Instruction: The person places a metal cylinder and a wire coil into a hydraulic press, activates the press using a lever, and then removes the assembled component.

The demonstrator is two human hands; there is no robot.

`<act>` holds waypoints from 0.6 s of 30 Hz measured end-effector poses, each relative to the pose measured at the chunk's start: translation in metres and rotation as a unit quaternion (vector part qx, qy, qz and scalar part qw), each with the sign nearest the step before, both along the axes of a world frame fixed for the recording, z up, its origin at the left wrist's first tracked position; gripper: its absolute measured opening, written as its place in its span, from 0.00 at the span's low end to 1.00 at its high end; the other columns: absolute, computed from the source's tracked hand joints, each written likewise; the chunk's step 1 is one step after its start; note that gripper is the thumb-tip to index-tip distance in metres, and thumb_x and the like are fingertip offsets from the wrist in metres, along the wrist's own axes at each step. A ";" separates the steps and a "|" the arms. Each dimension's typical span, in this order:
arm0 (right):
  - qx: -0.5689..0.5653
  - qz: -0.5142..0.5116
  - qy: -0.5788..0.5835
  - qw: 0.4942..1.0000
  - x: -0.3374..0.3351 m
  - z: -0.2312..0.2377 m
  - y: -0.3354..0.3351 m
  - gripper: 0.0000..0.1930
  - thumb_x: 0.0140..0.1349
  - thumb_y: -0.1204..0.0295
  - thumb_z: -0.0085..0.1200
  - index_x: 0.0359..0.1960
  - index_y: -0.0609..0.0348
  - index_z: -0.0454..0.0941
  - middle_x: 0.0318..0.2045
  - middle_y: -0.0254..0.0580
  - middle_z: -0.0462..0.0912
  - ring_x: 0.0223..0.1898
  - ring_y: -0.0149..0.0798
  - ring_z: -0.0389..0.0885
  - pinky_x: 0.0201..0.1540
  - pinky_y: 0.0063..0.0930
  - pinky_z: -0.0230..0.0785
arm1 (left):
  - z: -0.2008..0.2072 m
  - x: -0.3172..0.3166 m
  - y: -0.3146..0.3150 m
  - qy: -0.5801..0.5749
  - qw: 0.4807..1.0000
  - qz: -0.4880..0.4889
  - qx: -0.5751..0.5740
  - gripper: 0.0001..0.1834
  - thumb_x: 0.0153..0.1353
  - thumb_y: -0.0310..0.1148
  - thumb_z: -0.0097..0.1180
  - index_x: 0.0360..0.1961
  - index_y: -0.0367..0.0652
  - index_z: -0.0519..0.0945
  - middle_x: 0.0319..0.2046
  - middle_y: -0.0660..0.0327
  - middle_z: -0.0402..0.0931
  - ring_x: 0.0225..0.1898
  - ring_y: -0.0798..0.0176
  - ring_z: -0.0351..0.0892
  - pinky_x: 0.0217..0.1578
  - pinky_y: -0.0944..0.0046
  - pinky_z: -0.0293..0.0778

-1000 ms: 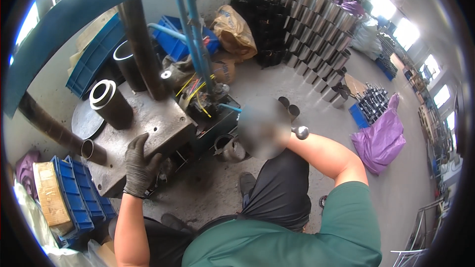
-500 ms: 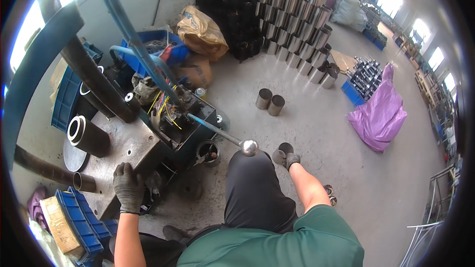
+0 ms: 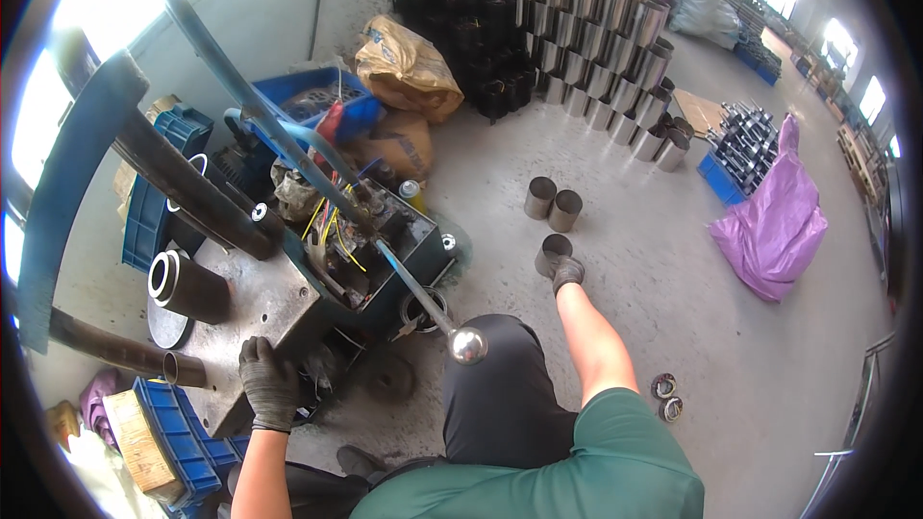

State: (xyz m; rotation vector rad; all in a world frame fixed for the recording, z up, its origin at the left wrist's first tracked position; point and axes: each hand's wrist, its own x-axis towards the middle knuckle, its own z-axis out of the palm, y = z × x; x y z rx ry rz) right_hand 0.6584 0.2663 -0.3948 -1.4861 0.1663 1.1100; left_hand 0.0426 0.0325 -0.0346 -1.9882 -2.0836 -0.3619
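Note:
My right hand (image 3: 568, 274), in a grey glove, grips the near rim of a hollow metal cylinder (image 3: 552, 257) at or just above the floor. Two similar metal cylinders (image 3: 539, 198) stand side by side a little beyond it. My left hand (image 3: 267, 384), gloved too, lies on the edge of a worn steel machine table (image 3: 279, 300), its fingers resting on the top and holding nothing. On that table, close to the left hand, a short tube (image 3: 183, 369) lies on its side, and a dark cylinder with a white ring (image 3: 192, 286) stands farther back.
A lever with a shiny ball knob (image 3: 468, 346) juts out beside my knee. Shiny cylinders (image 3: 625, 58) are stacked at the back, beside black parts (image 3: 471, 38). To the right are a purple bag (image 3: 774, 231) and a blue crate (image 3: 719, 179). Two small rings (image 3: 665, 398) lie by my right arm.
My right hand has moved forward with the cylinder, toward the two standing ones. My left hand stays on the table edge. The whole view has shifted slightly.

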 end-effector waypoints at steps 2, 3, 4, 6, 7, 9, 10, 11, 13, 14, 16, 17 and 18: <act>-0.008 -0.026 -0.046 0.999 0.049 -0.015 0.020 0.15 0.60 0.74 0.67 0.48 0.64 0.82 0.39 0.48 0.88 0.34 0.41 0.89 0.34 0.41 0.82 | -0.017 0.007 0.017 -0.020 1.000 -0.024 0.005 0.33 0.54 0.26 0.62 0.63 0.33 0.69 0.62 0.36 0.69 0.62 0.29 0.69 0.67 0.37 0.67; -0.021 -0.031 -0.088 0.995 0.074 -0.012 0.027 0.14 0.60 0.73 0.67 0.46 0.64 0.83 0.38 0.46 0.88 0.34 0.40 0.89 0.34 0.42 0.82 | -0.022 0.016 0.026 -0.034 0.998 -0.045 0.011 0.32 0.53 0.27 0.62 0.61 0.32 0.69 0.61 0.36 0.70 0.61 0.28 0.69 0.65 0.36 0.68; -0.020 -0.009 -0.069 0.997 0.033 -0.014 0.046 0.14 0.60 0.73 0.67 0.46 0.64 0.83 0.38 0.46 0.88 0.34 0.40 0.89 0.34 0.42 0.82 | -0.015 0.009 0.016 -0.016 0.999 -0.032 0.011 0.32 0.52 0.27 0.61 0.60 0.32 0.69 0.59 0.36 0.70 0.60 0.28 0.70 0.64 0.35 0.68; -0.039 -0.052 0.004 0.998 -0.007 -0.010 0.070 0.12 0.59 0.71 0.67 0.42 0.63 0.84 0.36 0.44 0.88 0.33 0.37 0.88 0.34 0.42 0.81 | -0.009 0.001 0.007 0.006 1.000 -0.013 0.008 0.33 0.52 0.28 0.62 0.60 0.31 0.69 0.59 0.35 0.69 0.60 0.27 0.70 0.64 0.35 0.68; -0.044 -0.053 -0.009 0.998 -0.008 -0.007 0.078 0.09 0.58 0.70 0.66 0.38 0.60 0.84 0.33 0.39 0.87 0.28 0.37 0.84 0.29 0.39 0.78 | -0.008 0.002 0.007 0.002 1.000 -0.019 0.008 0.33 0.52 0.28 0.62 0.61 0.31 0.69 0.59 0.35 0.69 0.60 0.27 0.70 0.64 0.34 0.68; -0.006 -0.032 -0.014 0.999 -0.019 -0.002 0.089 0.08 0.57 0.70 0.66 0.37 0.58 0.83 0.32 0.37 0.86 0.26 0.37 0.82 0.27 0.37 0.75 | -0.006 0.001 0.005 0.002 1.000 -0.017 0.009 0.33 0.52 0.28 0.62 0.61 0.31 0.69 0.59 0.35 0.69 0.60 0.27 0.70 0.64 0.34 0.68; 0.030 -0.011 -0.015 0.999 -0.033 -0.001 0.095 0.08 0.57 0.70 0.66 0.36 0.56 0.83 0.30 0.35 0.85 0.24 0.36 0.79 0.25 0.35 0.72 | -0.002 -0.002 0.001 0.005 1.000 -0.013 -0.001 0.34 0.52 0.27 0.61 0.62 0.31 0.68 0.60 0.34 0.69 0.60 0.27 0.70 0.65 0.35 0.68; 0.035 -0.028 0.029 0.999 -0.050 -0.002 0.103 0.05 0.56 0.70 0.65 0.32 0.52 0.81 0.26 0.33 0.82 0.21 0.35 0.74 0.23 0.35 0.66 | 0.001 -0.004 -0.004 0.010 1.000 -0.006 -0.013 0.34 0.52 0.26 0.60 0.62 0.31 0.68 0.60 0.33 0.70 0.61 0.27 0.70 0.66 0.35 0.67; 0.025 0.073 -0.050 0.996 -0.031 -0.021 0.106 0.05 0.60 0.67 0.62 0.33 0.52 0.83 0.28 0.39 0.83 0.22 0.36 0.75 0.24 0.39 0.68 | 0.001 0.001 0.000 0.015 1.000 -0.012 -0.011 0.34 0.52 0.26 0.60 0.62 0.31 0.68 0.60 0.33 0.69 0.61 0.26 0.69 0.66 0.35 0.67; 0.019 0.175 -0.088 0.981 -0.074 -0.033 0.109 0.06 0.62 0.66 0.61 0.34 0.53 0.83 0.31 0.40 0.84 0.24 0.37 0.77 0.24 0.39 0.68 | 0.010 -0.005 -0.012 0.043 0.999 0.006 -0.018 0.34 0.51 0.26 0.59 0.62 0.30 0.68 0.60 0.33 0.69 0.61 0.26 0.69 0.66 0.35 0.67; -0.081 0.399 -0.236 0.882 -0.048 -0.076 0.106 0.09 0.63 0.65 0.61 0.42 0.52 0.87 0.40 0.43 0.89 0.39 0.41 0.86 0.35 0.43 0.76 | 0.004 -0.002 -0.002 0.044 0.999 -0.009 -0.013 0.33 0.51 0.28 0.61 0.59 0.29 0.69 0.58 0.34 0.70 0.59 0.27 0.70 0.64 0.33 0.68; -0.142 0.571 -0.501 0.634 0.033 -0.081 0.109 0.11 0.64 0.63 0.61 0.45 0.50 0.87 0.45 0.42 0.90 0.45 0.41 0.88 0.43 0.44 0.77 | -0.008 0.009 0.016 -0.006 0.999 -0.044 -0.003 0.32 0.51 0.28 0.61 0.59 0.30 0.70 0.57 0.34 0.70 0.59 0.27 0.70 0.63 0.33 0.68; -0.138 0.580 -0.677 0.431 0.114 -0.056 0.122 0.14 0.64 0.61 0.62 0.48 0.48 0.88 0.50 0.42 0.91 0.52 0.41 0.89 0.51 0.45 0.79 | -0.009 0.020 0.030 -0.055 0.995 -0.079 0.023 0.32 0.51 0.28 0.61 0.58 0.30 0.70 0.56 0.35 0.70 0.59 0.27 0.70 0.63 0.33 0.68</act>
